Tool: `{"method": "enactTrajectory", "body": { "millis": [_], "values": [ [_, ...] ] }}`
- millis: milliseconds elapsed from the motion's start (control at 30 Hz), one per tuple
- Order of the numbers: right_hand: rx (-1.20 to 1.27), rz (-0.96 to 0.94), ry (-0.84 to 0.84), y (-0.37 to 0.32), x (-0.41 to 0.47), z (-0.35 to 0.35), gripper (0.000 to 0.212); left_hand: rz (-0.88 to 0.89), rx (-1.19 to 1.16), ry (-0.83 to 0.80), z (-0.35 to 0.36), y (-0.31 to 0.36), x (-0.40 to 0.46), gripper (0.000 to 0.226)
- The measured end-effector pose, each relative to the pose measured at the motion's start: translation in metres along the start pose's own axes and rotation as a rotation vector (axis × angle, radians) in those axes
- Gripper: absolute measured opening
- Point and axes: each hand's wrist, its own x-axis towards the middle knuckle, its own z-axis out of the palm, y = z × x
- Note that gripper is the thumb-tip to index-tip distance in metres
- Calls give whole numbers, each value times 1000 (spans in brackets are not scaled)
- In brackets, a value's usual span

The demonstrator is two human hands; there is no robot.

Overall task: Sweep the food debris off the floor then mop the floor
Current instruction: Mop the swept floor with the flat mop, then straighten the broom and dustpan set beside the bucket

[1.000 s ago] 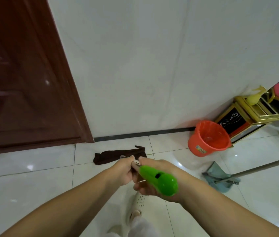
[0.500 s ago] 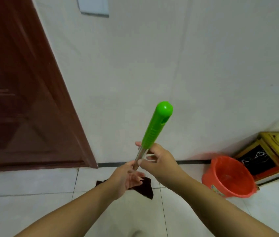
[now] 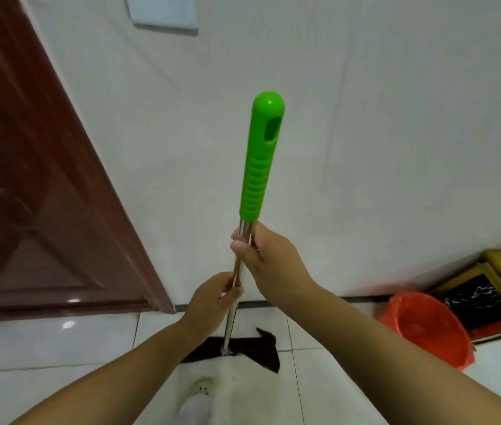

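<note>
Mop: the mop [image 3: 244,240] stood nearly upright in the middle of the frame, its top tilted slightly to the right, its foot on the floor in the lower centre.
Grip: a bright green ribbed grip [image 3: 260,161] capped the top of the pole, ending in a rounded tip with an oval hole in its side.
Pole: a shiny metal pole [image 3: 231,320] ran down from the grip between both hands to the cloth below.
Mop cloth: a dark brown cloth [image 3: 255,351] lay flat on the floor at the pole's foot, one corner pointing to the lower right.
Right hand: the right hand [image 3: 269,259] was clenched around the metal pole just under the green grip, fingers wrapped from the right side.
Left hand: the left hand [image 3: 212,299] grasped the pole lower down, just below the right hand, thumb and fingers closed on it from the left.
Floor: pale glossy tiles [image 3: 43,348] filled the bottom of the frame, with thin dark joints.
Bucket: an orange bucket [image 3: 427,329] stood on the floor at the lower right, well apart from the mop.
Frames: gold-edged frames [image 3: 488,289] leaned at the right edge, just behind the bucket.
Door: a dark red-brown door [image 3: 37,194] filled the left side.
Wall: a white wall [image 3: 365,118] stood behind the mop, with a pale plate [image 3: 163,13] at top centre.
Foot: a white shoe [image 3: 197,406] showed at the bottom centre, blurred.
</note>
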Motion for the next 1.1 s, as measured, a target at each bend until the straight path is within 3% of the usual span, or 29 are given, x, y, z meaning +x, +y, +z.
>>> {"method": "enactTrajectory", "body": {
  "millis": [67,133,200,400,667,967,1033,1100],
  "values": [
    [-7,2,19,-11,19,-2,21,42,-6,-8,-16,0,12,46],
    [-9,23,18,-21,40,-2,23,52,20,-21,-31,1,25,29],
    [11,52,18,-26,61,2,25,66,25,-25,-44,-3,39,27],
    [16,139,-36,-20,109,37,25,-52,83,-81,-62,-31,73,24],
    [-43,208,15,-22,169,56,29,-100,120,-49,-83,-34,114,22],
    [-88,233,55,-22,182,65,32,-118,146,-96,-92,-41,126,16],
    [-91,237,63,-21,182,65,29,-112,127,-61,-95,-40,126,5],
    [-51,247,78,-18,180,67,28,-76,73,9,-100,-37,124,12]
  ]
}}
